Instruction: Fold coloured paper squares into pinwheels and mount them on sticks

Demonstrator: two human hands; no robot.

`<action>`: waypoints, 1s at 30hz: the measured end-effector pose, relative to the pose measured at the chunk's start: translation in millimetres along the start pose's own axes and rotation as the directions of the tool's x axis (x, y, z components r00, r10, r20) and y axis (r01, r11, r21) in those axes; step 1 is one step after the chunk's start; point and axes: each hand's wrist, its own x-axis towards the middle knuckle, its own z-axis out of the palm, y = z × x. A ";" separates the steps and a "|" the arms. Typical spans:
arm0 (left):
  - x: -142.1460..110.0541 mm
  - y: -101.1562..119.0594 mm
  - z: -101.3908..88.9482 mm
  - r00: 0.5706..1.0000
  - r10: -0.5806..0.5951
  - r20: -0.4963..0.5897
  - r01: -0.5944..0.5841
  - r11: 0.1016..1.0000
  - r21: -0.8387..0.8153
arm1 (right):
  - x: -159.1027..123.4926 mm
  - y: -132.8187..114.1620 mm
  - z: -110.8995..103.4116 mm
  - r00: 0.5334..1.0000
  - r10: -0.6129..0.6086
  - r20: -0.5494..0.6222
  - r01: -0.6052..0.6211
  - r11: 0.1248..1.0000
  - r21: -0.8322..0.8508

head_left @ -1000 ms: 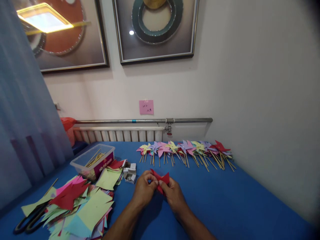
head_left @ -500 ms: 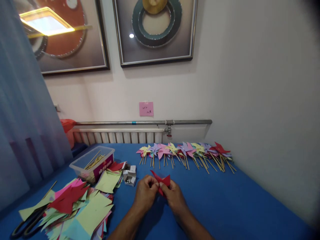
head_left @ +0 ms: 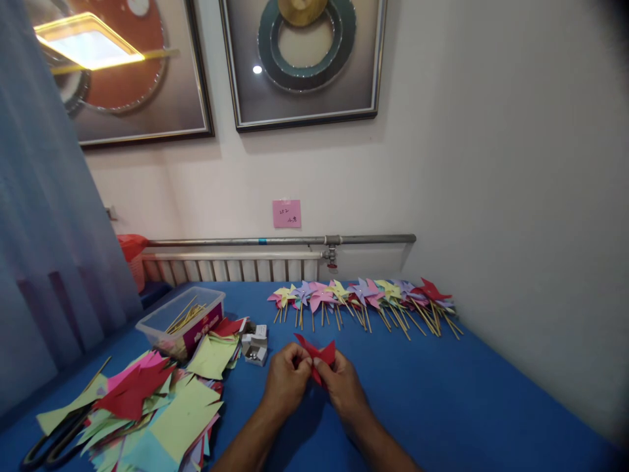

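Between my hands is a red paper pinwheel [head_left: 324, 354], partly folded, its points sticking up and out. My left hand [head_left: 287, 377] pinches it from the left with thumb and finger. From the other side my right hand [head_left: 339, 380] grips the paper, thumb near its centre. Whatever lies under the fingertips is hidden. To the left of my hands stands a small white box [head_left: 255, 354] with shiny little pins in it. Cut paper squares [head_left: 184, 416] in several colours are heaped at the front left, close to black-handled scissors [head_left: 59, 439].
Finished pinwheels [head_left: 363, 292] on sticks lie in a row along the back of the blue table [head_left: 472, 393]. A clear plastic tub [head_left: 152, 328] of sticks stands at the left, near a blue curtain [head_left: 44, 229]. Behind runs a metal pipe [head_left: 221, 242] above a radiator.
Almost nothing differs. Both hands keep their grip on the red pinwheel in the same place, and the view has shifted very slightly.
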 end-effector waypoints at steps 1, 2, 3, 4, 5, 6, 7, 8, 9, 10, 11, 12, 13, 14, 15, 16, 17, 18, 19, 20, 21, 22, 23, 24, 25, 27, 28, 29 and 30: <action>0.2 -0.3 -0.3 1.000 -0.002 0.002 0.002 1.000 0.003 | -0.2 -0.7 -0.1 1.000 0.004 0.000 -0.004 1.000 0.011; 0.3 -0.5 -0.6 1.000 -0.004 0.004 0.004 1.000 0.006 | -0.3 -0.9 -0.1 1.000 0.011 0.002 -0.011 1.000 0.026; 0.4 -0.8 -0.9 1.000 -0.006 0.006 0.006 1.000 0.008 | -0.2 -0.7 -0.2 1.000 0.020 0.005 -0.020 0.999 0.039; 0.5 -1.0 -1.0 1.000 -0.009 0.008 0.009 1.000 0.008 | 0.0 -0.1 -0.2 1.000 0.027 0.007 -0.027 0.998 0.048; 0.6 -1.2 -1.0 1.000 -0.011 0.009 0.011 1.000 0.005 | 0.4 0.9 -0.1 0.999 0.032 0.009 -0.032 0.998 0.056; 0.6 -1.4 -0.9 1.000 -0.013 0.011 0.013 1.000 -0.001 | 1.0 2.1 0.1 0.999 0.033 0.010 -0.034 0.998 0.062; 0.6 -1.5 -0.6 1.000 -0.018 0.011 0.018 1.000 -0.008 | 1.6 3.5 0.3 0.999 0.032 0.012 -0.033 0.997 0.066; 0.6 -1.7 -0.3 1.000 -0.022 0.007 0.022 1.000 -0.012 | 2.3 4.9 0.5 0.999 0.029 0.013 -0.030 0.997 0.072; 0.6 -1.7 -0.1 1.000 -0.024 0.002 0.024 1.000 -0.015 | 2.9 6.2 0.7 1.000 0.025 0.009 -0.026 0.997 0.078; 0.5 -1.7 0.1 1.000 -0.024 -0.003 0.024 1.000 -0.015 | 3.4 7.3 0.9 1.000 0.023 0.004 -0.023 0.996 0.086; 0.5 -1.7 0.2 1.000 -0.025 -0.008 0.025 1.000 -0.012 | 3.8 8.1 1.1 1.000 0.024 -0.001 -0.024 0.995 0.093; 0.5 -1.6 0.1 1.000 -0.026 -0.012 0.026 1.000 -0.008 | 4.0 8.5 1.2 1.000 0.027 -0.003 -0.027 0.995 0.100; 0.4 -1.4 0.0 1.000 -0.027 -0.014 0.027 1.000 -0.003 | 3.9 8.5 1.3 1.000 0.031 0.000 -0.030 0.994 0.107; 0.4 -1.1 -0.3 0.999 -0.030 -0.016 0.030 1.000 0.002 | 3.7 8.0 1.3 0.999 0.034 0.008 -0.035 0.993 0.112; 0.3 -0.7 -0.6 0.999 -0.033 -0.018 0.033 0.999 0.006 | 3.3 7.2 1.2 0.999 0.036 0.019 -0.038 0.993 0.115; 0.2 -0.3 -0.9 0.999 -0.034 -0.019 0.034 0.999 0.009 | 2.7 6.1 1.2 0.999 0.035 0.029 -0.038 0.993 0.116; 0.1 0.1 -1.2 0.999 -0.036 -0.020 0.036 0.999 0.011 | 2.0 4.7 1.2 0.999 0.032 0.035 -0.036 0.993 0.113; 0.1 0.5 -1.4 0.999 -0.038 -0.022 0.039 0.999 0.013 | 1.3 3.2 1.2 0.999 0.028 0.040 -0.032 0.993 0.109; 0.1 0.8 -1.5 0.999 -0.042 -0.023 0.042 0.999 0.012 | 0.5 1.7 1.3 0.999 0.024 0.043 -0.029 0.994 0.104; 0.2 1.0 -1.5 0.999 -0.046 -0.024 0.046 0.999 0.010 | -0.3 0.1 1.4 0.999 0.021 0.044 -0.025 0.995 0.098; 0.5 0.9 -1.4 0.998 -0.052 -0.026 0.052 0.999 0.008 | -1.1 -1.5 1.6 0.999 0.017 0.043 -0.021 0.995 0.093; 0.8 0.7 -1.2 0.998 -0.059 -0.028 0.060 0.998 0.006 | -1.8 -3.0 1.7 0.999 0.014 0.041 -0.018 0.996 0.088; 1.1 0.2 -1.0 0.997 -0.066 -0.030 0.066 0.998 0.004 | -2.5 -4.4 1.9 0.999 0.014 0.042 -0.017 0.996 0.084; 1.5 -0.4 -0.8 0.997 -0.072 -0.031 0.072 0.997 0.003 | -3.2 -5.6 2.0 0.999 0.013 0.045 -0.017 0.996 0.082; 1.8 -1.0 -0.7 0.997 -0.077 -0.031 0.077 0.997 0.003 | -3.6 -6.5 2.1 0.999 0.014 0.051 -0.018 0.997 0.081; 2.3 -2.0 -0.6 0.997 -0.078 -0.028 0.078 0.997 0.003 | -4.0 -7.0 2.4 0.998 0.020 0.067 -0.026 0.996 0.084; 2.3 -2.2 -0.7 0.997 -0.076 -0.028 0.076 0.997 0.003 | -3.9 -6.7 2.4 0.997 0.023 0.070 -0.029 0.996 0.085; 2.3 -2.2 -0.8 0.997 -0.073 -0.029 0.073 0.997 0.003 | -3.6 -6.0 2.5 0.997 0.025 0.070 -0.031 0.996 0.085; 2.2 -2.0 -1.0 0.997 -0.072 -0.030 0.072 0.997 0.004 | -3.1 -5.2 2.4 0.998 0.021 0.066 -0.027 0.996 0.085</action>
